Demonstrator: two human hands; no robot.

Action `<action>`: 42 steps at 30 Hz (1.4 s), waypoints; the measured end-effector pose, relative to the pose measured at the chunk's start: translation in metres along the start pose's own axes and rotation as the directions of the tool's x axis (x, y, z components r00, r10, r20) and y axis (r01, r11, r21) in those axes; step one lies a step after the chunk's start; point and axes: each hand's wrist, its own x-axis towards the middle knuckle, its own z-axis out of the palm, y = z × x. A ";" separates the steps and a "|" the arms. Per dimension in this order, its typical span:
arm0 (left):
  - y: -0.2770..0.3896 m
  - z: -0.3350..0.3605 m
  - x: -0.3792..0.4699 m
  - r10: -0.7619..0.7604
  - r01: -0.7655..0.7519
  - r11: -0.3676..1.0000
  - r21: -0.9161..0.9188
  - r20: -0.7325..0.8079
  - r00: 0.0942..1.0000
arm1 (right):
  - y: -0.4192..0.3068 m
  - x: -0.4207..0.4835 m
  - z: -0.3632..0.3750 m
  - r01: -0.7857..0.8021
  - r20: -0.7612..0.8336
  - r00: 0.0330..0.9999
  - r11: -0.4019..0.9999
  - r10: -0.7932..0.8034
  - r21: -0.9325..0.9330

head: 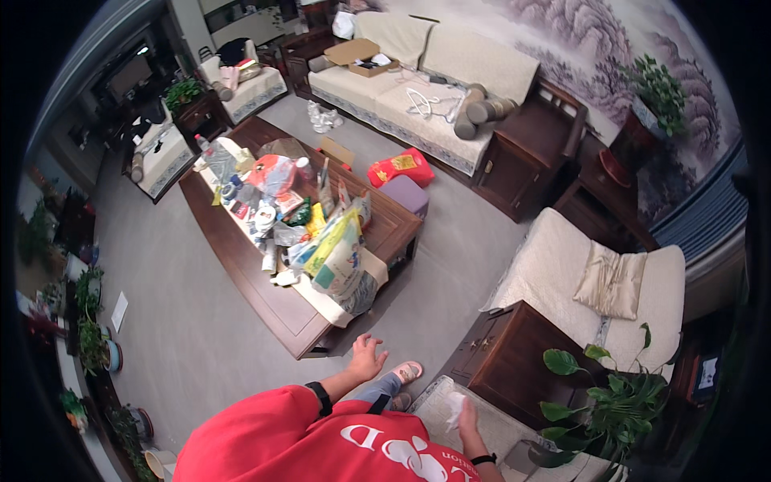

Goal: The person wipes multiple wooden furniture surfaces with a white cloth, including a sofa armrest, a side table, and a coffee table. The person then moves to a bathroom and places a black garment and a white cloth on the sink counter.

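My left hand (pixel 365 359) is held out past the near end of a dark wooden coffee table (pixel 289 328), its fingers apart and nothing in it. A black watch (pixel 319 397) sits on that wrist. In my right hand (pixel 468 419), low on the right, is a crumpled white tissue or thin cloth (pixel 455 410). It hangs above a cream-covered seat (pixel 438 394). Many things are heaped on the table: printed plastic bags (pixel 337 262), an orange and white bag (pixel 271 173), a white roll or tub (pixel 265 218) and a pale runner (pixel 331 310) under them.
A wooden cabinet (pixel 512 355) and a leafy potted plant (pixel 620 397) stand at right. Beyond the table are a long sofa (pixel 385 99) with an open cardboard box (pixel 373 65), a red package (pixel 402 167) and a purple stool (pixel 406 196). Potted plants (pixel 90 343) line the left side.
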 end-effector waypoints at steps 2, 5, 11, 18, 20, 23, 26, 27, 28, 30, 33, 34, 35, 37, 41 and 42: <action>0.000 -0.009 -0.012 0.010 -0.010 1.000 -0.004 0.006 1.000 | -0.012 0.006 -0.017 0.032 -0.065 0.998 0.964 -0.015 0.265; -0.002 -0.019 -0.028 0.012 -0.011 1.000 -0.016 0.027 1.000 | -0.034 -0.003 -0.030 0.080 -0.148 0.989 0.901 -0.018 0.425; -0.015 -0.036 -0.046 0.065 -0.066 0.998 0.010 0.082 0.995 | -0.030 -0.070 -0.012 0.084 -0.128 0.990 0.971 -0.056 0.223; -0.026 -0.056 -0.031 0.181 -0.179 0.983 -0.029 0.210 0.961 | 0.040 -0.146 0.019 0.173 -0.209 0.934 0.877 -0.291 -0.448; -0.028 -0.066 -0.022 0.184 -0.186 0.982 -0.017 0.254 0.950 | 0.047 -0.172 0.026 0.030 -0.287 0.945 0.915 -0.157 -0.402; -0.035 -0.080 -0.009 0.255 -0.255 0.966 -0.037 0.252 0.933 | 0.050 -0.208 0.041 -0.152 -0.387 0.916 0.983 0.102 -0.100; -0.048 -0.091 -0.002 0.227 -0.226 0.974 -0.036 0.284 0.932 | 0.051 -0.231 0.063 -0.138 -0.408 0.908 0.987 0.095 -0.076; -0.053 -0.093 0.000 0.213 -0.217 0.976 -0.019 0.298 0.931 | 0.053 -0.237 0.072 -0.159 -0.432 0.894 0.985 0.116 -0.063; -0.057 -0.094 0.000 0.211 -0.220 0.976 -0.009 0.329 0.921 | 0.056 -0.242 0.080 -0.179 -0.458 0.878 0.983 0.139 -0.045; -0.063 -0.094 0.000 0.213 -0.240 0.971 0.022 0.385 0.898 | 0.063 -0.251 0.095 -0.180 -0.492 0.857 0.984 0.152 -0.009; -0.064 -0.086 -0.004 0.258 -0.304 0.952 0.034 0.445 0.857 | 0.077 -0.269 0.111 -0.211 -0.535 0.819 0.976 0.207 0.054; -0.062 -0.081 -0.006 0.278 -0.310 0.951 -0.004 0.449 0.849 | 0.082 -0.275 0.114 -0.278 -0.540 0.799 0.959 0.264 0.057; -0.059 -0.077 -0.008 0.297 -0.327 0.945 -0.015 0.461 0.836 | 0.087 -0.282 0.117 -0.307 -0.549 0.770 0.943 0.324 0.125; -0.052 -0.067 -0.012 0.358 -0.367 0.927 -0.073 0.458 0.814 | 0.098 -0.295 0.118 -0.335 -0.592 0.707 0.920 0.387 0.203; -0.042 -0.050 -0.021 0.451 -0.461 0.882 -0.100 0.467 0.761 | 0.117 -0.321 0.121 -0.316 -0.641 0.638 0.904 0.428 0.289; -0.041 -0.045 -0.024 0.440 -0.455 0.886 -0.091 0.477 0.761 | 0.121 -0.327 0.122 -0.340 -0.648 0.613 0.891 0.453 0.301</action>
